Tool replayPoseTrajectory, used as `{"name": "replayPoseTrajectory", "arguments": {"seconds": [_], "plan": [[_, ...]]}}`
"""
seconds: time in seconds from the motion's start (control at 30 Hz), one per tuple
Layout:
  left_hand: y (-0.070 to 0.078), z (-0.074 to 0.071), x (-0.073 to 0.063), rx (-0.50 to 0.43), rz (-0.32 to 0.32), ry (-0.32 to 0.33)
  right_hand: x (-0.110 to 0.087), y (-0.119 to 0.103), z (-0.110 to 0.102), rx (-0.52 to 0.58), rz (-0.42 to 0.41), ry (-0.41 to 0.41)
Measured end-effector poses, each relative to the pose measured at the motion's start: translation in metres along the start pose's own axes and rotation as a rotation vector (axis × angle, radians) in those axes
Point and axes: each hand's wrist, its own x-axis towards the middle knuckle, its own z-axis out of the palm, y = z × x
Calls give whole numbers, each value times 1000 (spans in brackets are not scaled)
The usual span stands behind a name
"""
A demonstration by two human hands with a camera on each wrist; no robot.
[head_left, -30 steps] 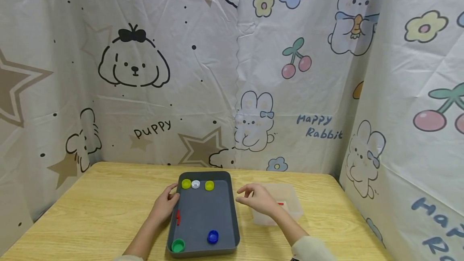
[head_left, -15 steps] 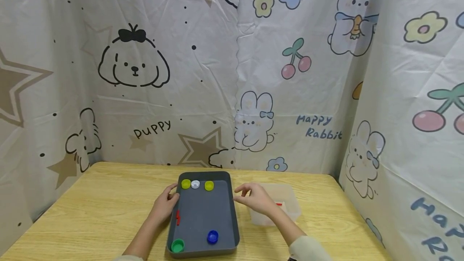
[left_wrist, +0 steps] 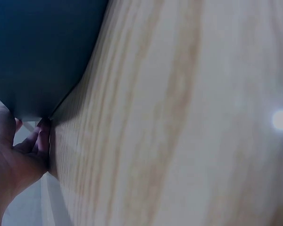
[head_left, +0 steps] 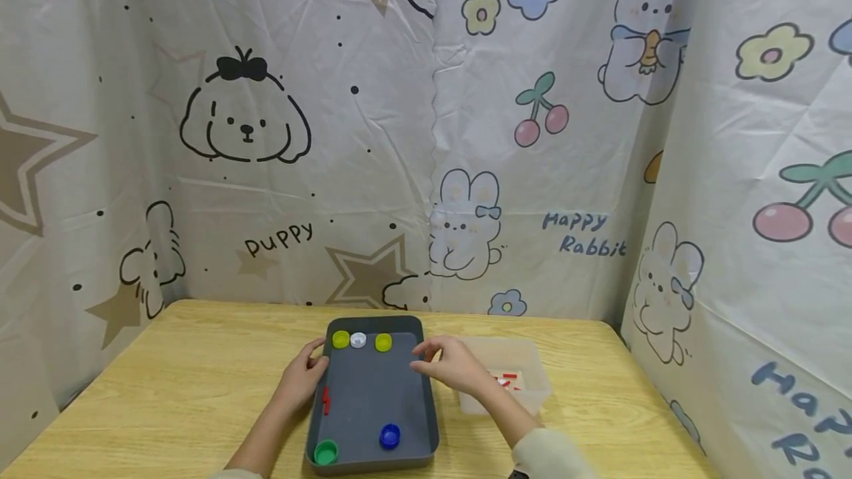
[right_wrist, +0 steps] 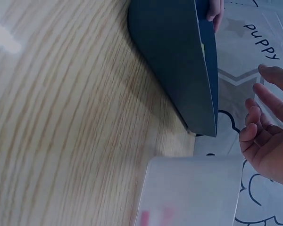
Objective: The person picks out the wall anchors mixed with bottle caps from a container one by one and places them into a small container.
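Note:
My left hand grips the left side of a dark grey rectangular tray, its thumb at the rim. In the left wrist view the fingers meet the tray's outer wall. My right hand hovers over the tray's right rim, thumb and index finger apart, with nothing seen between them. Two yellow caps and a white cap lie at the tray's far end. A green cap sits in the near left corner, a blue cap at the near right. Small red sticks lie along the left wall.
A translucent plastic box stands right of the tray, partly hidden by my right forearm. Red sticks and something white show inside it. A patterned curtain hangs behind the wooden table.
My right hand has moved left, from beside the tray to over its right rim. More red sticks in the box have come into view. The left hand stays on the tray.

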Motion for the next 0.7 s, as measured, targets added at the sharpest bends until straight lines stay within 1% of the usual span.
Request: {"name": "replayPoseTrajectory", "arguments": {"seconds": [0.5,0.7], "plan": [[2,-1,-1,-3,-8,-2,14,-14,27,15,-48,-47],[2,-1,-1,-5,-4,-1,18,-23,35,27,-60,-82]]}}
